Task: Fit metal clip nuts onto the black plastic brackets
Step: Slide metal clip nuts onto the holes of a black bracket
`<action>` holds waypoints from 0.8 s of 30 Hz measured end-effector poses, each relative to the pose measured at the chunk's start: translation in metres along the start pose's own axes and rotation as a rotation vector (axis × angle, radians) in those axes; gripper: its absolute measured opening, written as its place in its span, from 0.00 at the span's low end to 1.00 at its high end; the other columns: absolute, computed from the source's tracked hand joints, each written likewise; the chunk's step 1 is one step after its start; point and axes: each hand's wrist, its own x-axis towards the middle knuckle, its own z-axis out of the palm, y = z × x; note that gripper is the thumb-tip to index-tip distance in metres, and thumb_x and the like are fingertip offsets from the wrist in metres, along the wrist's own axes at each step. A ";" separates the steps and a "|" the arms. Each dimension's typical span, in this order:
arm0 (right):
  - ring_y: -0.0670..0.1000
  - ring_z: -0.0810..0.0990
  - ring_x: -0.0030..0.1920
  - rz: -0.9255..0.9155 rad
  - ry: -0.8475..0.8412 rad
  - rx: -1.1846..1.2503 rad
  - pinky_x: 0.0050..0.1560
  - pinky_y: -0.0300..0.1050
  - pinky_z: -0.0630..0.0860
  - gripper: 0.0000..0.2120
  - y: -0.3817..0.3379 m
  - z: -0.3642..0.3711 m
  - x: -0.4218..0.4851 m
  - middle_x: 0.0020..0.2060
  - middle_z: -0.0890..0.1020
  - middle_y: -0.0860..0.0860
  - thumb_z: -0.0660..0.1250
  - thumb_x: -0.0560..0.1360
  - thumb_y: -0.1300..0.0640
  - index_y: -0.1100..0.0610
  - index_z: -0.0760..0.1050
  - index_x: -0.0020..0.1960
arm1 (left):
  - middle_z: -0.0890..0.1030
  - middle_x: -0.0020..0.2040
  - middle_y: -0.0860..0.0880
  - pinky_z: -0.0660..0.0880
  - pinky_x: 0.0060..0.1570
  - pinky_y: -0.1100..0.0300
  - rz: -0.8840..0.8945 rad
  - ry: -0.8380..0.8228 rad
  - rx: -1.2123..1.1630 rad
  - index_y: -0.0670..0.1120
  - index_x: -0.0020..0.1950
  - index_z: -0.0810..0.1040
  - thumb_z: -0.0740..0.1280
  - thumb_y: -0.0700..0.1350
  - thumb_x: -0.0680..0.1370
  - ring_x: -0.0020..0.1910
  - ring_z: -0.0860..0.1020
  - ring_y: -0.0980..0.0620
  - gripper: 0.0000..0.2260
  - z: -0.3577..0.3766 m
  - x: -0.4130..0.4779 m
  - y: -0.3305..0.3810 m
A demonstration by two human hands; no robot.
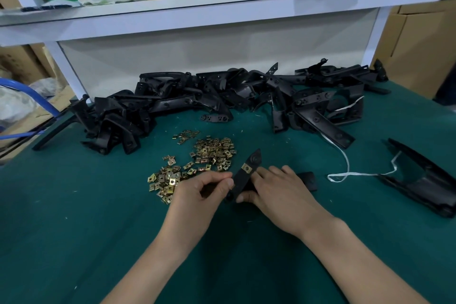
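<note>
A black plastic bracket (243, 177) is held above the green mat in front of me, its far end tilted up. One brass-coloured clip nut (247, 168) sits clipped on its middle. My right hand (276, 190) grips the bracket's lower part from the right. My left hand (202, 192) has its fingers curled, thumb and forefinger pinching at the bracket's left edge; I cannot tell whether a nut is between them. Loose clip nuts (212, 153) lie in a heap just beyond my left hand.
A long pile of black brackets (222, 99) runs across the back of the green mat (98, 229). A larger black part (424, 180) with a white cord (345, 170) lies at the right. A white shelf (222, 5) hangs above the bench.
</note>
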 end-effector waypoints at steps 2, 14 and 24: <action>0.52 0.76 0.55 0.008 0.011 0.009 0.55 0.49 0.64 0.33 0.000 -0.001 -0.001 0.52 0.79 0.46 0.39 0.74 0.28 0.46 0.69 0.63 | 0.84 0.45 0.62 0.71 0.44 0.76 0.008 0.026 0.028 0.60 0.53 0.83 0.69 0.51 0.78 0.46 0.80 0.65 0.06 0.004 -0.002 -0.003; 0.53 0.78 0.54 -0.009 0.028 -0.010 0.53 0.49 0.65 0.29 -0.001 -0.004 -0.003 0.52 0.79 0.48 0.41 0.76 0.36 0.51 0.69 0.63 | 0.76 0.57 0.62 0.76 0.51 0.58 0.167 0.002 0.530 0.60 0.75 0.62 0.60 0.66 0.76 0.52 0.76 0.60 0.28 0.014 -0.007 -0.010; 0.54 0.78 0.54 -0.017 0.031 -0.014 0.52 0.50 0.66 0.25 0.000 -0.002 -0.002 0.51 0.80 0.49 0.46 0.79 0.37 0.51 0.71 0.62 | 0.79 0.47 0.60 0.78 0.39 0.56 0.269 0.078 0.535 0.55 0.60 0.77 0.67 0.57 0.78 0.43 0.78 0.58 0.13 0.017 -0.006 -0.006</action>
